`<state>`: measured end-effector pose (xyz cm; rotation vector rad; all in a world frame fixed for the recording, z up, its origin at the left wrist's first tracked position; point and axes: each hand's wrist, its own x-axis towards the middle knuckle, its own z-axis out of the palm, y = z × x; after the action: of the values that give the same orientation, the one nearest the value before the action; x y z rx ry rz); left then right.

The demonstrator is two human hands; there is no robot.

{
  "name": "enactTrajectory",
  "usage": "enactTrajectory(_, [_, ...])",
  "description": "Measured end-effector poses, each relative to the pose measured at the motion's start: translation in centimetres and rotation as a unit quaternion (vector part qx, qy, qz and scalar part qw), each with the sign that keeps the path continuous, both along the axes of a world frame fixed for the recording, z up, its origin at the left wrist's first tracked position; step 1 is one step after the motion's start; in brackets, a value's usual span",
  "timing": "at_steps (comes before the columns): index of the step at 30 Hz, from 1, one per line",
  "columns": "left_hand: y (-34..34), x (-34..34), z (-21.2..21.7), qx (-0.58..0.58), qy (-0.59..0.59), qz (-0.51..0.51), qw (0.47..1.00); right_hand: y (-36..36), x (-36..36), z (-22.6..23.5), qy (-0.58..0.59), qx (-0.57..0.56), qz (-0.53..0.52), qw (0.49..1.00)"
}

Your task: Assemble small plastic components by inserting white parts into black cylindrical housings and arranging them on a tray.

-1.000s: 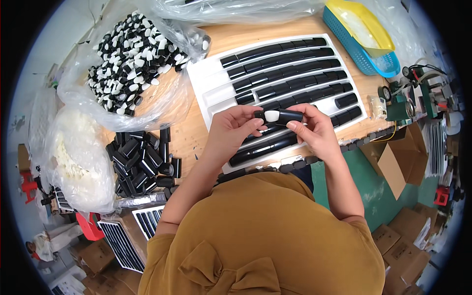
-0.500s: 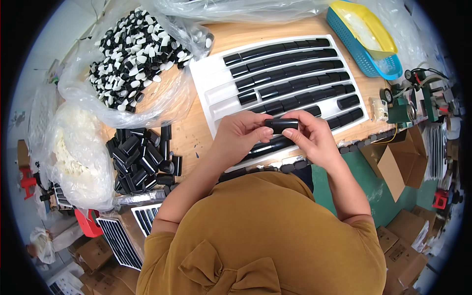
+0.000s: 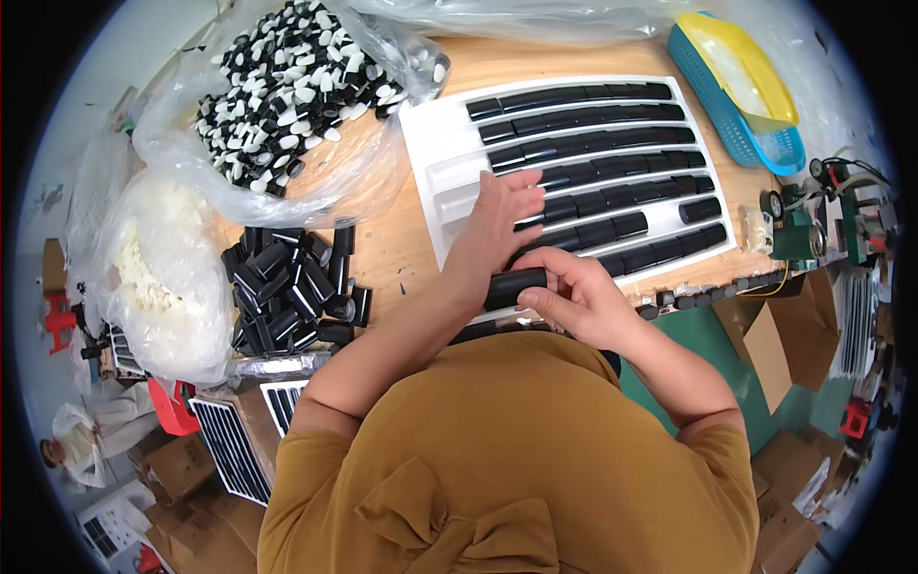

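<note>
My right hand (image 3: 579, 298) pinches the right end of a glossy black cylindrical piece (image 3: 513, 287) between thumb and fingers, just in front of my body. My left hand (image 3: 492, 222) is open, fingers apart, over the left part of a white tray (image 3: 442, 133); nothing shows in it. Its wrist is close to the left end of the held piece. Rows of similar black pieces (image 3: 588, 140) fill most of the tray's grooves. Part of the nearer rows is hidden behind my hands.
A heap of loose black cylinders (image 3: 292, 287) lies left of my left forearm. Behind it, a clear plastic bag holds many small black-and-white pieces (image 3: 287, 96). Blue (image 3: 727, 105) and yellow (image 3: 751, 77) baskets stand far right, near a green tool (image 3: 798, 239). An open carton (image 3: 779, 335) sits lower right.
My left hand has let go of the black piece, opened and moved up over the tray. My right hand keeps hold of the piece, now lower and further left. The view has shifted slightly.
</note>
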<state>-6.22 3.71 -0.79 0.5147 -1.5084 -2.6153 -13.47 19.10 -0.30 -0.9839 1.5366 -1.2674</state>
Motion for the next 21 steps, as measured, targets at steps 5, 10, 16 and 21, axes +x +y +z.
enactTrajectory(5, [0.1,0.4,-0.2,-0.047,0.062,0.075,0.994,-0.2,0.8,0.9,0.001,-0.012,-0.004,1.000])
enactTrajectory(10, [-0.5,0.5,-1.7,-0.058,0.086,0.111,0.988,-0.7,1.0,0.5,0.104,-0.014,-0.015,0.994])
enactTrajectory(16, [-10.4,-1.3,-5.5,-0.476,0.028,0.247,0.843,-0.8,-2.8,-0.4,0.069,0.013,-0.196,0.978])
enactTrajectory(21, [-26.4,5.4,-8.1,-0.715,-0.345,0.288,0.536,6.2,-8.6,-2.8,0.108,-0.011,-0.382,0.918])
